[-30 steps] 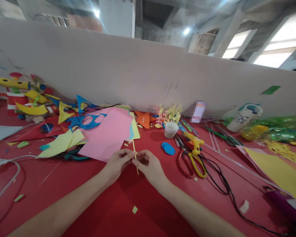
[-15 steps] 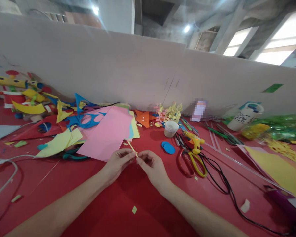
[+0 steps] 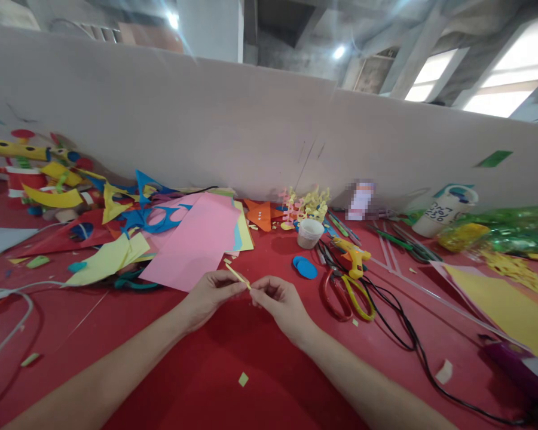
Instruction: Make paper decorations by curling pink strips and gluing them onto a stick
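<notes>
Between the fingertips of both hands is a thin pale-yellow strip [image 3: 235, 273], looking like paper or foam, its free end slanting up and to the left. My left hand [image 3: 210, 297] pinches it from the left, fingers curled. My right hand [image 3: 281, 306] closes on its lower end, thumb and index finger together. Both hands hover over the red tabletop [image 3: 251, 346], fingertips nearly meeting. Just beyond them on the left lies a pink sheet [image 3: 190, 239]. To the right are overlapping blue discs [image 3: 306, 269] and a paper cup [image 3: 309, 233].
Right of my hands lie a yellow glue gun [image 3: 352, 257], a tool with red and yellow handles [image 3: 361, 300], and a black cable [image 3: 401, 316]. Coloured cut-outs [image 3: 161, 220] pile up at left. A white partition [image 3: 233, 125] stands behind. Small scraps dot the table.
The yellow strip's free end has dropped and tilted further left, lying flatter than before. Both hands have shifted slightly, still pinching it. The things on the table have stayed put.
</notes>
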Motion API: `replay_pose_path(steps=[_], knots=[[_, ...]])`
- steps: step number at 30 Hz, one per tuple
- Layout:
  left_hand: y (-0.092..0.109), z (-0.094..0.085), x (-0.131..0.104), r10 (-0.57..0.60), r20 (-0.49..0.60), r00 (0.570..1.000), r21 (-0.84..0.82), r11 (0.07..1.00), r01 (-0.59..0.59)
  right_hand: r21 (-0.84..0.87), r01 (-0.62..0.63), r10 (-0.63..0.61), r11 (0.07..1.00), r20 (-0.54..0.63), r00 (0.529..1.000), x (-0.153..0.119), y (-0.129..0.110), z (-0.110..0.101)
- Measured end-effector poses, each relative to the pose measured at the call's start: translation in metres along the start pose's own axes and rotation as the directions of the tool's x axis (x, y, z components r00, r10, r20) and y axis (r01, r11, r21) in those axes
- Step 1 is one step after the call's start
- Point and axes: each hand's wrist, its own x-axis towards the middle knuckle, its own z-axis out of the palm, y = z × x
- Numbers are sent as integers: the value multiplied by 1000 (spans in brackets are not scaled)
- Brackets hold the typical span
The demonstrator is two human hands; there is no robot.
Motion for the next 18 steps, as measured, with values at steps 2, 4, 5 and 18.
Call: replay_pose_path(steps=[2, 4, 5, 18], knots=[[0, 0, -1, 15, -10, 1000, 19, 1000, -15, 11, -7, 7, 1000, 8, 1000, 0, 0, 0], [0, 0, -1, 25, -24, 999, 33, 999, -24, 18, -9, 9, 1000, 13, 1000, 0, 1, 0], [1, 0, -1, 27, -29, 999, 36, 999, -26, 21, -11, 11, 1000, 15, 1000, 0, 1, 0], [3, 3, -4, 46, -24, 999, 75, 996, -44, 76, -56, 52, 996, 60, 997, -3, -2, 1]])
